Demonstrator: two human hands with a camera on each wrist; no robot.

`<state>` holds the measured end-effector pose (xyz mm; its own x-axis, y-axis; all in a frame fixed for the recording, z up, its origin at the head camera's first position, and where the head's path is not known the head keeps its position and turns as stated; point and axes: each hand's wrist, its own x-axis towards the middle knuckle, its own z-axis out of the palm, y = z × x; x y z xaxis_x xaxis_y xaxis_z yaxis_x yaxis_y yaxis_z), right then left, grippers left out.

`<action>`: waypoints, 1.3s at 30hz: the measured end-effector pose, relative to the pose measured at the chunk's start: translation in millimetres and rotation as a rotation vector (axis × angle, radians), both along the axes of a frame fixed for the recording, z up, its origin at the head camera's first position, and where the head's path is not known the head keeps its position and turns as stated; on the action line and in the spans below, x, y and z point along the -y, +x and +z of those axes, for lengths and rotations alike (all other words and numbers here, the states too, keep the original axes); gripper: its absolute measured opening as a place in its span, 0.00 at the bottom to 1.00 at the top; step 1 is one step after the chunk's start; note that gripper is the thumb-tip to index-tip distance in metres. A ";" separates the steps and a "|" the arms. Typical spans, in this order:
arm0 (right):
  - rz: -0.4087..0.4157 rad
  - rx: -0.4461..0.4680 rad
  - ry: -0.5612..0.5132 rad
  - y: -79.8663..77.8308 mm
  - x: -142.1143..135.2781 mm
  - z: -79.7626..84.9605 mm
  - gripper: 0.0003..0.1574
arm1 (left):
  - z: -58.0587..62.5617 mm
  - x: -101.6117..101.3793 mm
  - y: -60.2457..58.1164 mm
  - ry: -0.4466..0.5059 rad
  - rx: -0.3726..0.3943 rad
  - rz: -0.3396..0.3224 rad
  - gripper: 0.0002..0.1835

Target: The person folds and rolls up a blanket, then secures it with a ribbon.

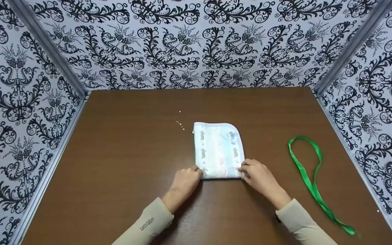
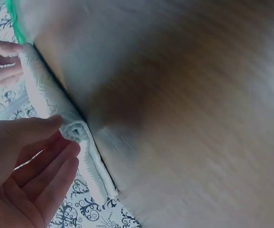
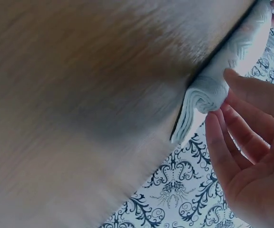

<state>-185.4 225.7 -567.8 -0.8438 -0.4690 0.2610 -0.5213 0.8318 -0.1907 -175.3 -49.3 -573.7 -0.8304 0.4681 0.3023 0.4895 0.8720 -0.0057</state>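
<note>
A folded white cloth (image 1: 219,146) with pastel stripes and small grey figures lies on the brown table. Its near edge is curled into a roll, whose spiral end (image 2: 74,130) shows in the left wrist view. My left hand (image 1: 186,178) pinches the left end of this roll between thumb and fingers. At the right end, my right hand (image 1: 259,175) does the same; the right wrist view shows its thumb on top of the rolled end (image 3: 206,99) and fingertips against the far side. The flat, layered part extends away from both hands.
To the right of the cloth, a green ribbon (image 1: 313,185) lies in a loop with a long tail. Small pale specks (image 1: 180,125) dot the table (image 1: 131,136) left of the cloth. Patterned walls (image 1: 196,44) enclose the back and sides.
</note>
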 end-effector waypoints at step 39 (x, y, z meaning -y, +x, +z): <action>-0.263 0.297 -0.154 -53.4 9.4 8.1 0.10 | 5.5 2.6 -60.6 0.353 0.456 0.338 0.15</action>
